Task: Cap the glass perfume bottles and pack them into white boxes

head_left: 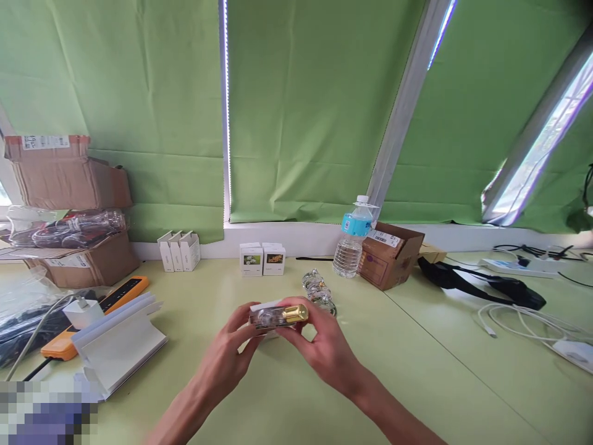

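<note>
Between my two hands, above the table, a small perfume bottle (269, 317) with clear glass and a shiny gold cap lies sideways, its cap to the right. My left hand (229, 349) pinches the glass end, thumb and fingers closed around it. At the cap end, my right hand (327, 343) is closed with its fingers behind and its thumb below. A white edge (264, 305) shows just behind the bottle; whether it is a box or a card is hidden. Just beyond my right hand stand several clear glass bottles (317, 287), partly covered by it.
Small white boxes with flower pictures (262, 261) and narrow white boxes (180, 252) stand along the wall. A water bottle (349, 244) is beside a cardboard box (390, 254). At left lie an opened white carton (123, 349) and an orange power strip (99, 318); cables (519, 318) lie right.
</note>
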### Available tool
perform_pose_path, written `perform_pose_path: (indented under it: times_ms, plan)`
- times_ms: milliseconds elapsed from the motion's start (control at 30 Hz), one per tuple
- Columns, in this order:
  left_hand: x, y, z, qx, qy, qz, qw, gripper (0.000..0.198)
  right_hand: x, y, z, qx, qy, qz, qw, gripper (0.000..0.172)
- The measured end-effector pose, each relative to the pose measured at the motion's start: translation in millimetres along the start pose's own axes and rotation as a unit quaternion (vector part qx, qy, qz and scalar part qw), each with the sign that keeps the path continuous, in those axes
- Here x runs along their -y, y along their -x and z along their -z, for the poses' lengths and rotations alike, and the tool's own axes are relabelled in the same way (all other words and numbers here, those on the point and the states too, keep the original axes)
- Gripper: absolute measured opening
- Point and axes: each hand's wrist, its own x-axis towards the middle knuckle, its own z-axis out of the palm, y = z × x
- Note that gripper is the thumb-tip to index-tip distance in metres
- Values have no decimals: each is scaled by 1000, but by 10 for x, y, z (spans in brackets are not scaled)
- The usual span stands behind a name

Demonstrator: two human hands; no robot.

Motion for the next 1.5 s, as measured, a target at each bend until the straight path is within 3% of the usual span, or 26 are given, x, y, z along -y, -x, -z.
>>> perform_pose_path:
  times_ms: [233, 400, 533, 667, 900, 1033, 1233, 1500]
  plan:
    - [24, -1, 55, -15, 42, 63, 997, 19, -179, -45, -39, 24, 96, 43, 994, 25]
    - [56, 33, 5, 1, 59, 83, 995, 29, -76, -103, 2, 115, 138, 48, 982, 24]
    - [65, 51, -23, 2, 46, 70, 997, 27, -21, -101, -24, 136, 158, 68, 976, 34]
    - [59, 55, -26, 2, 29, 49, 998, 26, -81, -48, -69, 124, 179, 87, 972, 23]
    - [53, 55, -28, 9, 12, 23, 1000, 31, -172, 20, -92, 117, 208, 112, 965, 28]
    - [57, 71, -33, 21, 3, 20, 1000, 33, -180, 37, -122, 99, 214, 107, 966, 22]
    - [79, 98, -51, 22, -30, 5, 999, 38, -252, 49, -193, 51, 197, 105, 973, 21]
    - [116, 108, -54, 31, -46, 4, 998, 37, -302, 92, -166, 47, 158, 119, 979, 18]
